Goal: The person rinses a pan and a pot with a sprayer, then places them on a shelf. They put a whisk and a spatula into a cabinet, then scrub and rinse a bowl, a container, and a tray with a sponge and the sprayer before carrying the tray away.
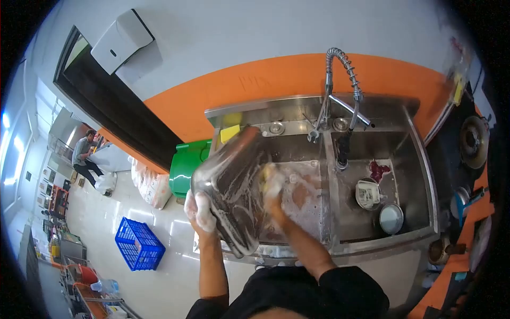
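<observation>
A large metal pan point(234, 183), streaked with suds, is tilted over the left edge of the sink. My left hand point(201, 211), covered in foam, is closed on the pan's near left rim. At the pan's right side, my right hand point(272, 189) is blurred and foamy, with something yellow at its fingers that looks like a sponge. Soapy water fills the left basin point(313, 212) beneath and beside the pan. A yellow sponge point(229, 133) lies on the sink's back left corner.
The right basin point(350, 228) holds a white container point(367, 193), a round bowl point(391, 218) and something dark red. A spring faucet point(344, 58) rises behind. To the left are a green bin point(186, 170), a blue crate point(139, 243), white sacks point(151, 186) and a distant person point(84, 154).
</observation>
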Demonstrator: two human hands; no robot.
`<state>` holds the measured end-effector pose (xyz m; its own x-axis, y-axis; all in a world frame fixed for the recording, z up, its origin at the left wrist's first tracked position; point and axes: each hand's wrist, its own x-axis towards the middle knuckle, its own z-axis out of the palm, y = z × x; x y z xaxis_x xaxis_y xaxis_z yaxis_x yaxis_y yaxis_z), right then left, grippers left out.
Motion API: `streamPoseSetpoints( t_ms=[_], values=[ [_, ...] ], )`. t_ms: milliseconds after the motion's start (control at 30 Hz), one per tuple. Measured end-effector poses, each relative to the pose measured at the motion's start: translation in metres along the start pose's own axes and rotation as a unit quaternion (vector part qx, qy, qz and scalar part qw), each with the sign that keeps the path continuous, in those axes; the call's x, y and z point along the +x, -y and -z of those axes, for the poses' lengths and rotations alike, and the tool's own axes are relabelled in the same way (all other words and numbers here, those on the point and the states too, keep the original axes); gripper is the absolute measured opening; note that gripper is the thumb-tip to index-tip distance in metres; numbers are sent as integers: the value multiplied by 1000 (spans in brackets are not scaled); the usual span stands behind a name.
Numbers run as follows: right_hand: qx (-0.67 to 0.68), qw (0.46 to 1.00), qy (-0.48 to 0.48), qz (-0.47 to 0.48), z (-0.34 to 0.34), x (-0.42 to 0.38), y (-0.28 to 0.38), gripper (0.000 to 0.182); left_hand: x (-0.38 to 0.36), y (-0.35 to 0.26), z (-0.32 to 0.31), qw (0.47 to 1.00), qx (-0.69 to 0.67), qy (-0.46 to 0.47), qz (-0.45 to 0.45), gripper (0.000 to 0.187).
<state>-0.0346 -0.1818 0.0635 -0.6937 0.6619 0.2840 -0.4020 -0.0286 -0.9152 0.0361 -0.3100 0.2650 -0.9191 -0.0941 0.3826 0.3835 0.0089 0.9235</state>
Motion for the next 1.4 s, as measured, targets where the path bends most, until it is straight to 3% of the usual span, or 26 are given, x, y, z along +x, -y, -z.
streamPoseSetpoints(
  t_ms=[67, 133, 200, 267, 333, 400, 433, 533, 567, 600, 700, 767, 800, 867, 933, 1000, 1067, 1100, 1133, 1167, 1200, 1267, 1300, 1333, 1400],
  values=[
    [214, 958, 110, -157, -20, -44, 46, 35, 7, 3, -9, 996, 51, -42, -53, 27],
    [334, 898, 177, -228, -32, -47, 97, 39, 8, 6, -1, 993, 107, -15, -56, 26],
    [352, 908, 193, -117, -50, -6, 81, 44, -2, 11, 7, 983, 171, 1, -63, 25],
    [296, 938, 154, -95, -48, 42, 37, 45, -11, 0, 7, 989, 125, -16, -81, 26],
    [235, 950, 126, -161, -25, 50, -9, 47, -16, -18, 0, 998, -30, -51, -33, 34],
    [243, 940, 117, -208, -3, 4, -6, 50, -10, -29, -10, 996, -20, -75, -52, 37],
    [274, 921, 126, -245, 1, -29, 12, 51, -7, -31, -22, 991, -70, -109, -24, 38],
    [400, 834, 153, -348, -10, -78, 73, 55, -10, 4, 2, 999, 6, -48, -11, 39],
    [419, 833, 139, -335, -13, -59, 77, 54, -16, 9, 4, 997, 66, -30, 5, 40],
    [437, 831, 126, -321, -16, -41, 82, 52, -24, -2, -7, 999, -35, -22, 0, 42],
    [297, 933, 101, -177, -4, 47, 1, 31, -40, 7, 37, 995, -69, 51, -44, 45],
    [192, 963, 83, -168, 13, 97, -54, 27, -49, 28, 78, 989, -133, -61, -13, 45],
    [222, 919, 107, -307, 29, 104, -37, 24, -45, 34, 101, 997, -28, -73, -25, 47],
    [242, 932, 98, -253, 38, 99, -59, 24, -38, 46, 147, 976, 186, -106, -42, 51],
    [261, 941, 89, -196, 51, 91, -52, 24, -28, 51, 176, 944, 310, -108, 9, 58],
    [236, 968, 79, -31, 67, 82, -39, 22, -30, 75, 180, 953, 99, -235, 164, 66],
    [242, 967, 71, 26, 83, 63, 19, 21, -37, 135, 195, 966, -119, -198, 115, 67],
    [251, 963, 66, 77, 90, 57, 40, 21, -57, 117, 163, 964, -145, -159, 154, 68],
    [205, 967, 51, 144, 101, 59, 42, 21, -65, 109, 158, 923, -310, -1, 229, 61],
    [158, 964, 30, 209, 108, 59, 57, 21, -72, 107, 158, 825, -459, 153, 292, 54],
    [192, 969, 91, 129, 129, 53, 75, 18, -78, 151, 178, 814, -444, 72, 369, 55],
    [-35, 975, 90, 199, 163, 49, 94, 6, -94, 214, 195, 655, -602, 191, 414, 50],
    [-160, 957, 61, 235, 178, 54, 89, 6, -110, 249, 196, 757, -537, 233, 289, 41],
    [-281, 922, 25, 266, 194, 58, 83, 8, -115, 243, 186, 751, -524, 224, 333, 36],
    [-169, 980, -13, 107, 222, 57, 83, 12, -126, 226, 166, 731, -498, 200, 421, 27]
  ],
)
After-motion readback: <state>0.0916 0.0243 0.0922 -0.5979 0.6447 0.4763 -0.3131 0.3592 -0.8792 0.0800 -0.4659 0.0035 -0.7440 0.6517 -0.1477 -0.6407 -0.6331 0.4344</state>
